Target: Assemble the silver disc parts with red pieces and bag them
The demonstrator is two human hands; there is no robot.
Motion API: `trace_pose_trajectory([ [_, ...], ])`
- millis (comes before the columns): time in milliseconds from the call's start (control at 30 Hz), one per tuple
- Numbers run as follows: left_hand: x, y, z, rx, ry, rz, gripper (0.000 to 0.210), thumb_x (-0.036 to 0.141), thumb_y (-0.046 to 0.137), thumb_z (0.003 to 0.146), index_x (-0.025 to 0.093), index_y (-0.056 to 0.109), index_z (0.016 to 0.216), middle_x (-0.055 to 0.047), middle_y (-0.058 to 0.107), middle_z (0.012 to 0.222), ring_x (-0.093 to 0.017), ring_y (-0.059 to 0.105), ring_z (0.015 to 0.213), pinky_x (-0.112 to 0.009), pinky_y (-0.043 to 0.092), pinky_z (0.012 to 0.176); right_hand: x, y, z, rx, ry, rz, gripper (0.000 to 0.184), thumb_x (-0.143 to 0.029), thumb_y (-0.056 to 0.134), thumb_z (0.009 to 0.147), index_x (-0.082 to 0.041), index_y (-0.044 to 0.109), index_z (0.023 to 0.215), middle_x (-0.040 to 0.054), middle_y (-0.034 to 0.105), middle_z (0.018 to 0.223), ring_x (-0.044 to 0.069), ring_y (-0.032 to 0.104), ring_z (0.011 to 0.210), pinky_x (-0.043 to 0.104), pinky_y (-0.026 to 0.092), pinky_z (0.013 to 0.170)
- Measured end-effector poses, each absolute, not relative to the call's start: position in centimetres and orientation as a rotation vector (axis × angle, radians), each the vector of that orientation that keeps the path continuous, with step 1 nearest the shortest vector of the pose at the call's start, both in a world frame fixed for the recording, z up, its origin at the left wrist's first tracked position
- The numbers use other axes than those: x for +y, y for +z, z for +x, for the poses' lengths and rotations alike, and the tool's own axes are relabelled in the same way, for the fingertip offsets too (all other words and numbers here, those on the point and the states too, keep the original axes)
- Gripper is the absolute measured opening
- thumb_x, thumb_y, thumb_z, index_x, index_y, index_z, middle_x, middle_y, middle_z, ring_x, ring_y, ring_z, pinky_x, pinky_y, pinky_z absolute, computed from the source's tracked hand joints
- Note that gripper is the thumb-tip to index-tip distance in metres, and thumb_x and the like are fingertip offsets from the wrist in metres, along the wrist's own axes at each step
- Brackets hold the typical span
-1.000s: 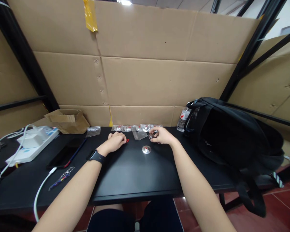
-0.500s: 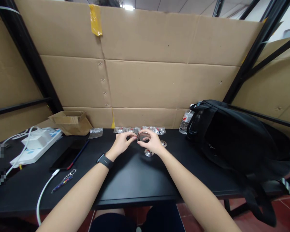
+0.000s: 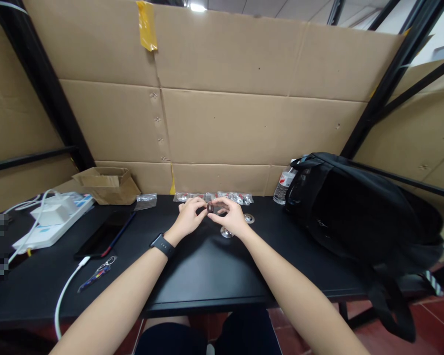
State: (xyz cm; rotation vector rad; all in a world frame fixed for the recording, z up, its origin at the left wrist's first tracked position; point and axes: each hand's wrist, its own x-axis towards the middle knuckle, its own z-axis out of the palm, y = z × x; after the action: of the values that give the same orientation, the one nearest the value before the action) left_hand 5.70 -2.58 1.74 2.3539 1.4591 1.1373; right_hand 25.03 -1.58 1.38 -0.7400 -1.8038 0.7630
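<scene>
Above the middle of the black table, both my hands meet at a small, dark, shiny round piece [image 3: 210, 208]. My right hand [image 3: 232, 216] grips it between thumb and fingertips. My left hand [image 3: 189, 217], with a black watch at the wrist, has its thumb and fingers closed on the piece's left side. Its exact kind is too small to tell. Under my right hand lies a shiny metal disc [image 3: 227, 232], partly covered by it. Another ring-shaped metal disc [image 3: 249, 218] rests just beyond that wrist. Clear plastic packets [image 3: 237, 198] with shiny parts lie behind my hands.
A black backpack [image 3: 355, 222] and a water bottle [image 3: 282, 186] stand on the right. To the left are a brown paper box [image 3: 113, 190], a white power strip [image 3: 52, 231], a phone [image 3: 101, 236] on a cable, and a keychain [image 3: 96, 275]. Cardboard [image 3: 222, 128] walls the back.
The round piece has turned slightly between my fingers, and my left fingers have shifted on it. The whole view has moved a little; the discs lie as before.
</scene>
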Motion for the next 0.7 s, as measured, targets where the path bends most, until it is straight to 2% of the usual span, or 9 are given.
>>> trace_pose_trajectory([
  [200, -2.46, 1.62, 5.76, 1.427, 1.198, 2.33, 0.016, 0.033, 0.056, 0.094, 0.026, 0.07, 0.095, -0.004, 0.069, 0.112, -0.025, 0.059, 0.114, -0.038, 0.044, 0.094, -1.6, 1.57, 25.14, -1.788, 0.798, -0.741, 0.034, -0.031, 0.079, 0.072, -0.023, 0.065, 0.102, 0.0053, 0.074, 0.111, 0.024, 0.071, 0.105, 0.031, 0.056, 0.08],
  [433, -2.28, 1.22, 6.06, 1.318, 1.266, 2.264, 0.014, 0.03, 0.054, 0.093, 0.024, 0.067, 0.092, -0.004, 0.068, 0.106, -0.022, 0.062, 0.107, -0.035, 0.046, 0.094, -1.39, 1.3, 25.08, -1.756, 0.848, -0.719, 0.036, -0.03, 0.081, 0.07, -0.022, 0.066, 0.103, 0.0063, 0.074, 0.111, 0.024, 0.072, 0.106, 0.031, 0.057, 0.081],
  [567, -2.9, 1.65, 6.3, 1.403, 1.227, 2.294, 0.013, 0.023, 0.053, 0.09, 0.024, 0.066, 0.092, -0.004, 0.067, 0.109, -0.023, 0.061, 0.109, -0.038, 0.045, 0.095, -1.31, 0.94, 24.82, -1.729, 0.902, -0.721, 0.038, -0.034, 0.082, 0.071, -0.021, 0.066, 0.102, 0.0073, 0.074, 0.11, 0.025, 0.072, 0.104, 0.032, 0.058, 0.082],
  [700, -3.13, 1.95, 6.27, 1.473, 1.238, 2.321, 0.012, 0.024, 0.056, 0.09, 0.024, 0.067, 0.089, -0.004, 0.069, 0.109, -0.025, 0.06, 0.112, -0.039, 0.044, 0.096, -1.23, 0.82, 24.84, -1.72, 0.958, -0.726, 0.037, -0.042, 0.081, 0.073, -0.02, 0.068, 0.1, 0.0067, 0.075, 0.106, 0.024, 0.074, 0.098, 0.035, 0.06, 0.083],
])
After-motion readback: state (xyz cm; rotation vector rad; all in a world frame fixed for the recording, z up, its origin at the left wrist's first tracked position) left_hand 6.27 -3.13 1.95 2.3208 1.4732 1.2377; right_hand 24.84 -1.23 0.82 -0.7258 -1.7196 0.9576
